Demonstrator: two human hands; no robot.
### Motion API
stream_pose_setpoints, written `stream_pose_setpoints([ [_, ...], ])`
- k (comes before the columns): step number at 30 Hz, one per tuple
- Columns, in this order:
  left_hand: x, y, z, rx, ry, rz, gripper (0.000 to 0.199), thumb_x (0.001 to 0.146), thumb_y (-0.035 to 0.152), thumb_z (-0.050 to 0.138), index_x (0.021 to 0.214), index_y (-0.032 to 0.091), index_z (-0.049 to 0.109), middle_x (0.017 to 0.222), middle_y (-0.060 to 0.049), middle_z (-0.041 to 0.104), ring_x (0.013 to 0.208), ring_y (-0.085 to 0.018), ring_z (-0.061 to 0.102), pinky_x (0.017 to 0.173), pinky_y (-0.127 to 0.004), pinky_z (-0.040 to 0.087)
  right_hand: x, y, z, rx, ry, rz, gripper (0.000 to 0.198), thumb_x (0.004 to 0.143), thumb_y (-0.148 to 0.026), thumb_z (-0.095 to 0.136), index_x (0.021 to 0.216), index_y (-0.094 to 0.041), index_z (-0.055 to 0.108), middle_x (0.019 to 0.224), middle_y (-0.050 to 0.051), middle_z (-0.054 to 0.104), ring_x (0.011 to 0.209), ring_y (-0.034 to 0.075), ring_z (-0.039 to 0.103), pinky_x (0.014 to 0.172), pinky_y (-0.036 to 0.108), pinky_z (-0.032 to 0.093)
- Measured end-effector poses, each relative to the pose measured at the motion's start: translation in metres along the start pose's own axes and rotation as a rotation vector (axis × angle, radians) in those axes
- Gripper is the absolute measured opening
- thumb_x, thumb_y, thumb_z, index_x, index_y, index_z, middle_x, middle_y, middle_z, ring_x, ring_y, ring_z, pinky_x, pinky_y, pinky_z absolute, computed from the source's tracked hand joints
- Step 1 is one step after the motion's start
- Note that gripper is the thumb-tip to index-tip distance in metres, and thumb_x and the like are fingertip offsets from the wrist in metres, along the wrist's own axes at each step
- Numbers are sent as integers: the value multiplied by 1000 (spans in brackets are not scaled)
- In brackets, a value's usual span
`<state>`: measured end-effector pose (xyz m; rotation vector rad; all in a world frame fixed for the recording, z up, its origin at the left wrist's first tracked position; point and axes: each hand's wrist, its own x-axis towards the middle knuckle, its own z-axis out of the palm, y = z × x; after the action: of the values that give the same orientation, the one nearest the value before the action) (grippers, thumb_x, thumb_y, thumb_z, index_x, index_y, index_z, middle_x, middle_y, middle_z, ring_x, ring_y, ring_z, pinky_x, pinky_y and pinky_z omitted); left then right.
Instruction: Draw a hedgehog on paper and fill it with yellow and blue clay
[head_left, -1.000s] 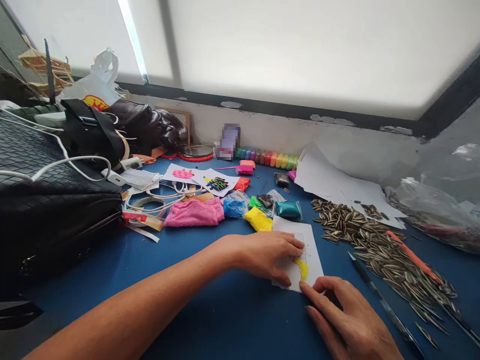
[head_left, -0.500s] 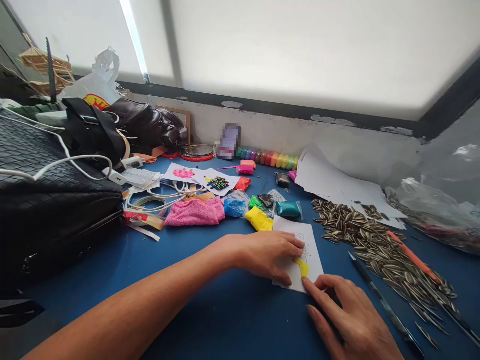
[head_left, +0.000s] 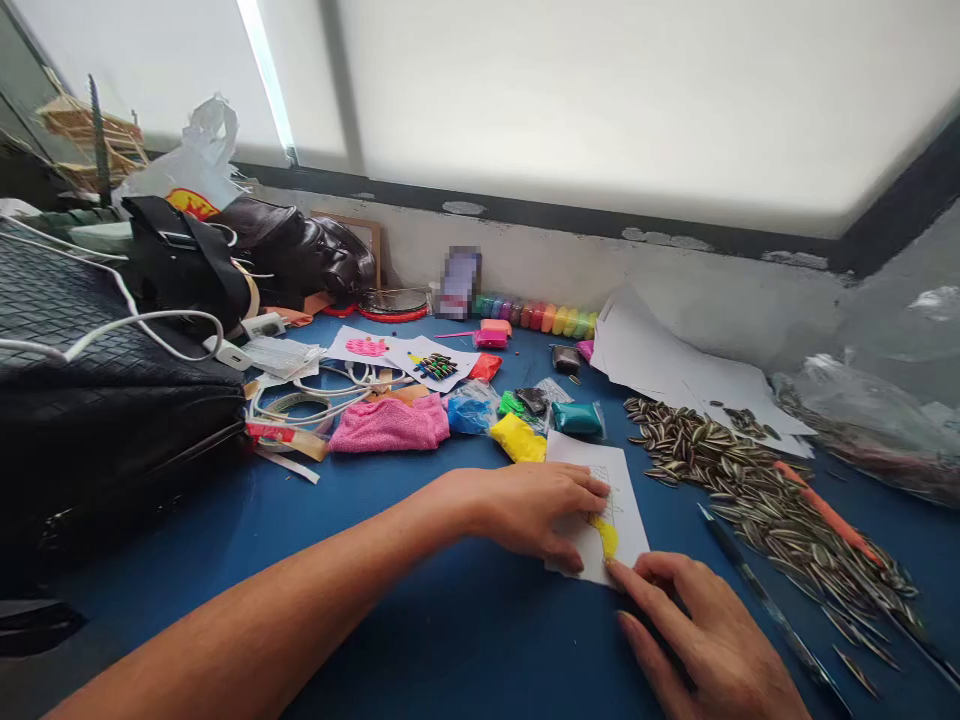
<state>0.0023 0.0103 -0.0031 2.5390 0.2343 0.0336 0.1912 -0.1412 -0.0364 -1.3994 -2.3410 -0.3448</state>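
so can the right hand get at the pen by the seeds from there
Probably yes: the pen lies just to the right of the right hand, with nothing visible between them. That hand is at the yellow patch on the paper, so it would likely leave that first.

Black woven bag [head_left: 127,425], white cable [head_left: 159,315] looping over it, pink cloth [head_left: 390,424], white plastic bag [head_left: 176,160], phone [head_left: 458,282] standing near the wall [head_left: 675,278]

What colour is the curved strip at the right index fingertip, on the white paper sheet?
The curved strip is yellow, clearest in the head view.
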Motion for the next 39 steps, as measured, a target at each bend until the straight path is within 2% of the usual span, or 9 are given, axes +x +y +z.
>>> stream_pose_setpoints([
  [7,-1,2,-2,-1,-8,-17,44,82,26,70,120,7,60,149,-17,42,142,-28,33,116,-37,30,0,2,1,-60,-53,-10,38,97,-32,48,128,-13,60,102,12,60,89,20,61,75,31,53],
  [13,0,3,-2,4,-10,-18,42,82,26,71,118,7,61,149,-17,41,142,-29,33,115,-39,30,0,2,2,-55,-33,-42,35,97,-32,47,123,-14,63,100,12,61,90,21,61,77,34,52],
  [22,1,0,0,-1,5,1,45,82,28,72,119,5,60,148,-18,42,142,-29,33,116,-39,30,-1,3,3,18,-49,-49,35,97,-27,49,126,-12,61,100,12,60,90,20,60,77,31,53],
  [27,1,-1,0,-3,4,-2,44,81,27,72,118,5,61,148,-18,42,141,-29,34,116,-39,31,1,3,2,42,-49,-53,29,96,-25,51,120,-17,63,100,10,60,88,18,61,75,30,54],
  [33,-1,1,-1,1,-4,-17,48,82,28,71,123,8,58,148,-15,43,142,-29,34,115,-38,31,1,2,3,-16,20,60,31,99,-31,42,118,-14,60,103,12,58,91,18,64,78,28,57],
  [39,-1,2,-2,9,2,-15,48,81,27,72,122,6,58,147,-17,43,141,-29,35,115,-38,31,3,9,5,-9,48,100,34,101,-33,39,124,-16,56,106,11,57,91,16,65,76,23,57],
])
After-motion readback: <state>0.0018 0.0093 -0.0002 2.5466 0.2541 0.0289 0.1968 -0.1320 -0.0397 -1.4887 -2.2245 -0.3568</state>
